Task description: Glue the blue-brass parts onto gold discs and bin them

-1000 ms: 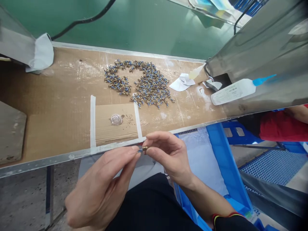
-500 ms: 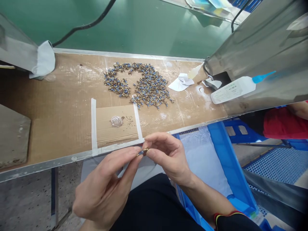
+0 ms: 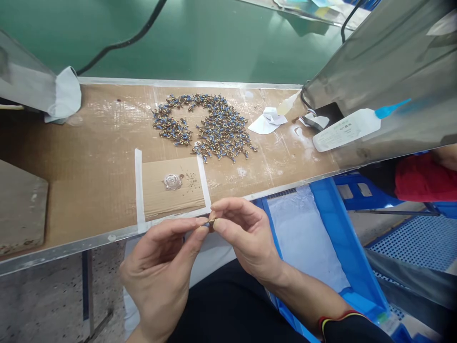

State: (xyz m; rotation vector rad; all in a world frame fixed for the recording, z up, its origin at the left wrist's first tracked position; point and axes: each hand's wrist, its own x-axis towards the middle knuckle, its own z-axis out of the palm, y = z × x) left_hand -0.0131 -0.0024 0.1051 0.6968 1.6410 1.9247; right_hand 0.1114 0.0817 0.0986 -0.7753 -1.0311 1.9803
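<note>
Between my two hands, just off the front edge of the bench, is a small blue and brass-coloured metal part [image 3: 208,223]. My left hand [image 3: 166,267] is closed, pinching the blue end between thumb and forefinger. The thumb and forefinger of my right hand [image 3: 250,238] pinch the brass end, its other fingers curled. Most of the part is hidden by fingertips. Beyond my hands lies a piece of cardboard [image 3: 157,200] taped to the bench, with a silvery, wet-looking blob [image 3: 173,181] on it. A pile of many similar blue and brass parts [image 3: 224,126] lies further back.
On the right of the bench are a white bottle with a blue nozzle [image 3: 348,128] and crumpled white paper [image 3: 267,120]. A blue crate [image 3: 342,238] stands below on the right. A grey block [image 3: 21,209] sits at left. Another person's red clothing [image 3: 424,178] shows at far right.
My left hand has turned a little, its thumb now higher and covering more of the part. The right hand keeps its pinch, slightly shifted. The view has moved slightly.
</note>
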